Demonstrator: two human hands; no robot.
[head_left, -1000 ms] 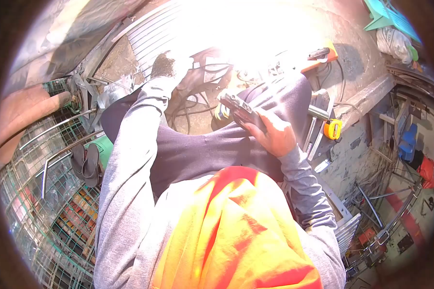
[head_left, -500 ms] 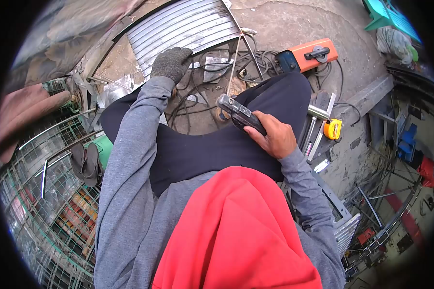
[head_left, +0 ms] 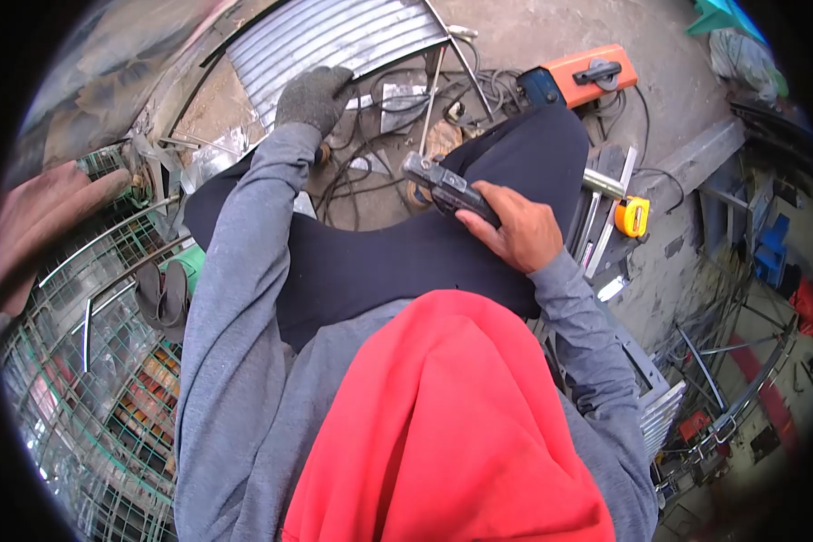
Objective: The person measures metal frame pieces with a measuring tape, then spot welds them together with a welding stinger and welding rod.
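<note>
Apparently mid-job, no arc lit: the bare right hand (head_left: pixel 517 233) closes its fingers around a dark metal welding clamp (head_left: pixel 447 191) over the dark-trousered lap (head_left: pixel 379 266), its thin rod (head_left: pixel 432 99) reaching toward the ribbed grey metal panel (head_left: pixel 334 36); the grey-gloved left hand (head_left: pixel 312 95) rests there, grip unclear.

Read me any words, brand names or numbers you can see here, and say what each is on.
No text can be read in this view.
The orange machine shows no legible brand or label.
On the yellow tape measure any print is too small to tell.
The tool in the right hand shows no marking.
</note>
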